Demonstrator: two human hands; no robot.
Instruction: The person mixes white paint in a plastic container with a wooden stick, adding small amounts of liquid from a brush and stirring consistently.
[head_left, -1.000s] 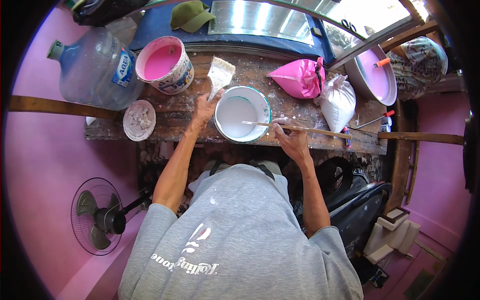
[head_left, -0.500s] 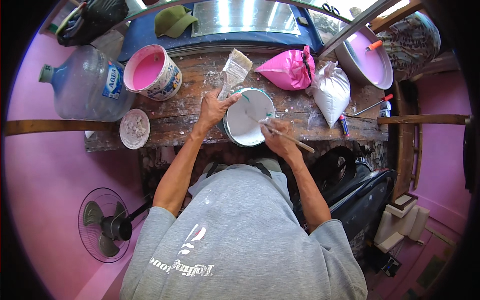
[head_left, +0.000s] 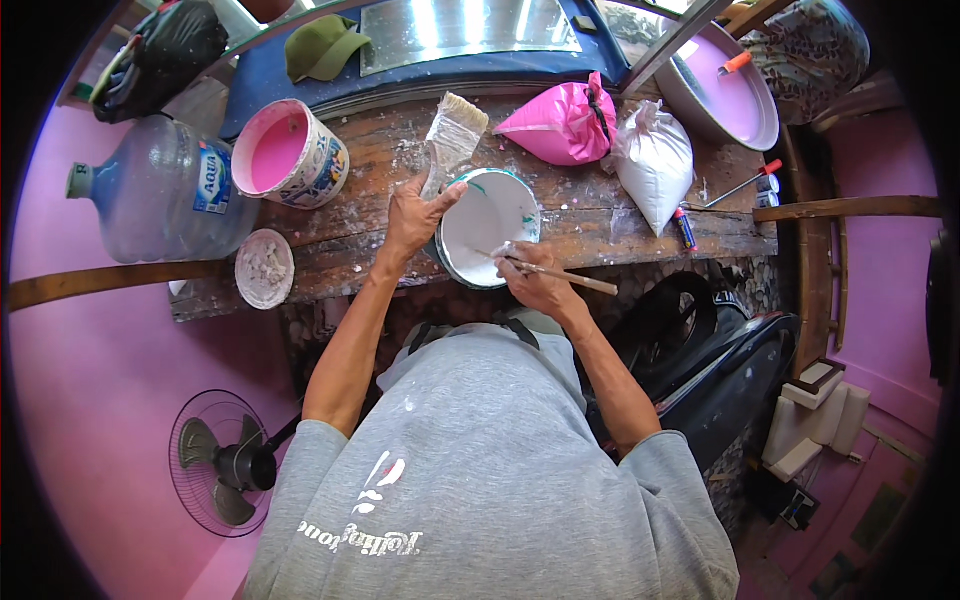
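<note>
White liquid (head_left: 468,238) is seemingly being stirred, right hand (head_left: 535,280) pinching a stick (head_left: 592,284), left hand (head_left: 413,222) clasping brush (head_left: 457,135) against bucket (head_left: 517,200), next turn needing steadiness

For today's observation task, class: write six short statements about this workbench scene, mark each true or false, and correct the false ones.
1. The right hand holds a thin stick reaching into the white bucket. True.
2. The wide brush is in the right hand. False: the left hand holds the wide brush.
3. The pink bag is left of the white bag. True.
4. The green cap lies right of the shiny panel. False: the green cap lies left of the shiny panel.
5. The clear bottle lies on its side. True.
6. The fan is at the lower right. False: the fan is at the lower left.
</note>
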